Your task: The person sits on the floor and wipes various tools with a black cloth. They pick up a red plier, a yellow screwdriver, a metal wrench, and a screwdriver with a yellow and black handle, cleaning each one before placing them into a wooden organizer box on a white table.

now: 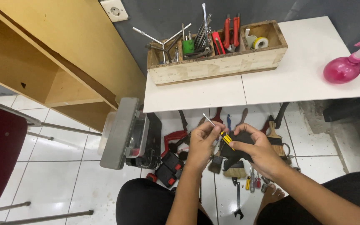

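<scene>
**Two hands on one screwdriver, black pouch underneath**

Both hands sit together above the floor, in front of the low white table (313, 62).

- Left hand (201, 142): fingers curled in, pinching the metal shaft of the screwdriver (219, 132) near its middle. Tip points up and left, clear of everything. Looks like a steadying grip.
- Right hand (258, 151): mostly closed, thumb and fingers wrapped over a black pouch (233, 146), with the screwdriver's yellow-and-black handle pressed against it. Can't tell whether the handle sits inside the pouch or just lies on top; the fingers hide that edge.
- Screwdriver is held tilted, off the floor, between the two hands, just below the table's front edge.

Around it:
- Wooden toolbox (217, 62) on the table, split into compartments: wrenches and long bars on the left, red-handled pliers in the middle, tape rolls on the right. Tools stand upright, probably so the handles are easy to grab.
- Pink spray bottle (346, 66) at the table's right side, well apart from the box.
- Floor under the hands: brushes (235, 170), small screwdrivers, a wrench (238, 204), red-and-black tool parts (169, 168), laid out loosely within arm's reach.
- Grey case (123, 133) to the left, lid up.
</scene>
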